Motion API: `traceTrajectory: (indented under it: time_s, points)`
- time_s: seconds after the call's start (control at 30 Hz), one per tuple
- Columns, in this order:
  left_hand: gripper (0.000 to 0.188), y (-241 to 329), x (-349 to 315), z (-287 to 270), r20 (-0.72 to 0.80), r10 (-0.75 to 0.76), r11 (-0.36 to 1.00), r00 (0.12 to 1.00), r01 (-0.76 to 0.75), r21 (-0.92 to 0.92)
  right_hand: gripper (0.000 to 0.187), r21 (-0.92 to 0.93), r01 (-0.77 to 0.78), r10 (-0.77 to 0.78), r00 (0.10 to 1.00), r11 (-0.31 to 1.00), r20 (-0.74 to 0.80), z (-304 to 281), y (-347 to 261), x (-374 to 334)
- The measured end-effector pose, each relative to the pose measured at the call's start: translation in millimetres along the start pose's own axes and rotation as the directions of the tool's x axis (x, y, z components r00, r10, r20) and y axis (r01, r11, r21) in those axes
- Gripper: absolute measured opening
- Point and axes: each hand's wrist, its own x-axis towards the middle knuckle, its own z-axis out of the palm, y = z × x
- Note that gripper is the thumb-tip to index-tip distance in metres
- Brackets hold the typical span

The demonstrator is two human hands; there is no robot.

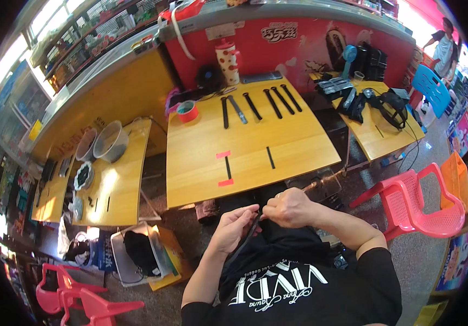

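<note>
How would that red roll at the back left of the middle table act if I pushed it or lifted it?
The red roll lies flat on the yellow table, so a push would probably slide it rather than roll it. Stood on its round wall, it could well roll. That wall looks evenly round, so it likely feels firm, not floppy.

Slim black strap [252, 231], aslant, upper end between left hand [233, 227] and right hand [289, 207]
</note>
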Motion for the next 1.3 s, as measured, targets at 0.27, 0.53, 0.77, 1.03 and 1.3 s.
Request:
traceTrajectory:
  time_s: [0.27,0.53,0.77,1.03,1.3]
  points:
    - [0.019,-10,20,26,-0.148,0.169,0.971,0.974,-0.191,-0.147,0.015,-0.391,0.024,-0.113,0.972,0.92,-0.207,0,-17,9]
    - [0.029,-39,31,21,-0.368,0.333,0.903,0.868,-0.406,-0.139,0.017,-0.491,0.007,-0.123,0.971,0.871,-0.205,28,-33,13]
    - [0.028,-25,15,8,0.043,0.154,0.986,0.987,-0.15,-0.071,0.02,-0.308,0.001,-0.054,0.985,0.951,-0.162,14,-24,0]
    - [0.022,-20,4,6,-0.082,0.159,0.98,0.984,-0.167,-0.108,0.02,-0.235,0.229,-0.22,0.973,0.945,0.064,13,-24,21]
    - [0.029,-23,31,-58,-0.583,0.384,0.881,0.716,-0.473,-0.001,0.022,-0.064,0.378,-0.381,0.923,0.923,-0.045,-10,-46,2]
